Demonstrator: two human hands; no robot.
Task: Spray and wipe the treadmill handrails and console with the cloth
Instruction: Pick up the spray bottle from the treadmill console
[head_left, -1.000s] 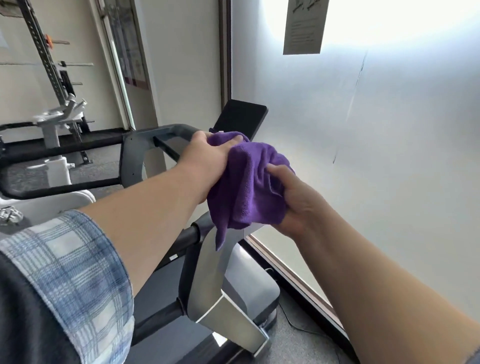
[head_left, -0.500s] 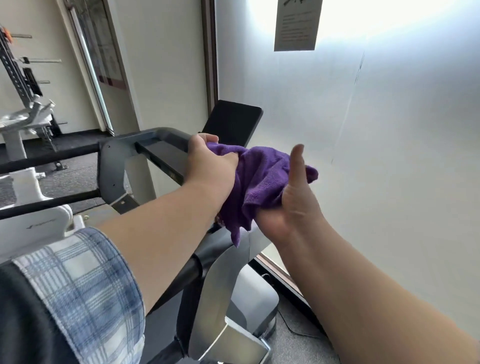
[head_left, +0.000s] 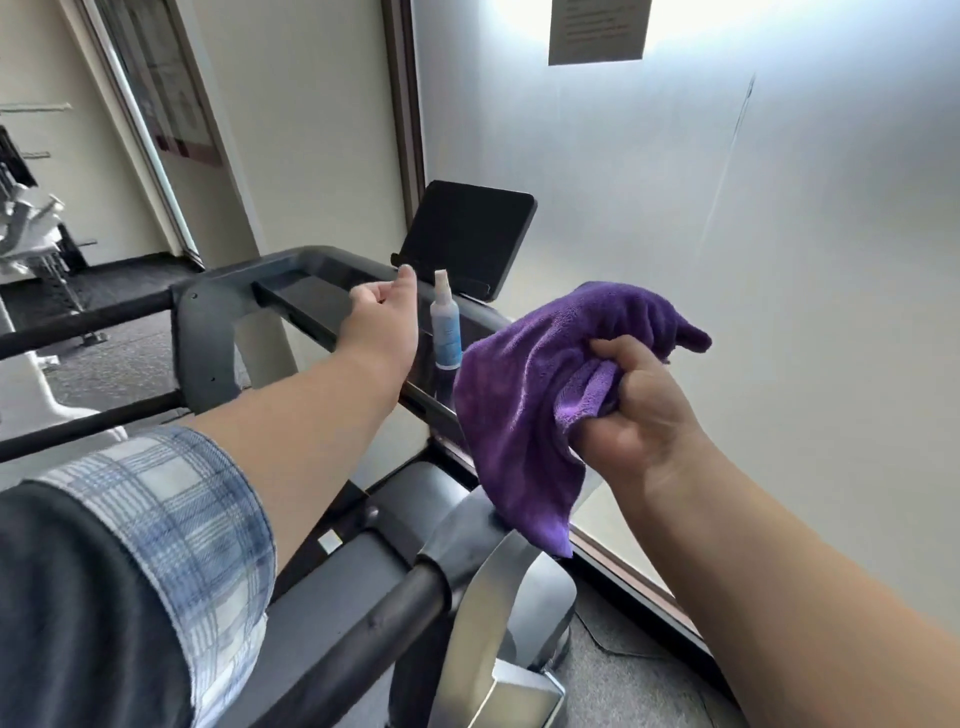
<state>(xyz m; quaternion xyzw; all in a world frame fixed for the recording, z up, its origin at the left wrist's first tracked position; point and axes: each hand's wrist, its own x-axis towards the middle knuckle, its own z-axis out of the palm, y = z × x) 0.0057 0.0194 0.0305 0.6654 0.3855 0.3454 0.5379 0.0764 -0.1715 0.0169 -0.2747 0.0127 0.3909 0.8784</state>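
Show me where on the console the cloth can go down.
Bare: the dark shelf between the grey frame and the left hand. Crowded: right of that hand, where the spray bottle stands below the screen with the cloth beside it.

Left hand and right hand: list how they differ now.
The left hand holds nothing, fingers loosely curled; the right hand grips the bunched purple cloth. The left hand is close beside the spray bottle on the console; the right hand is nearer the camera, toward the frosted panel. Both forearms are bare.
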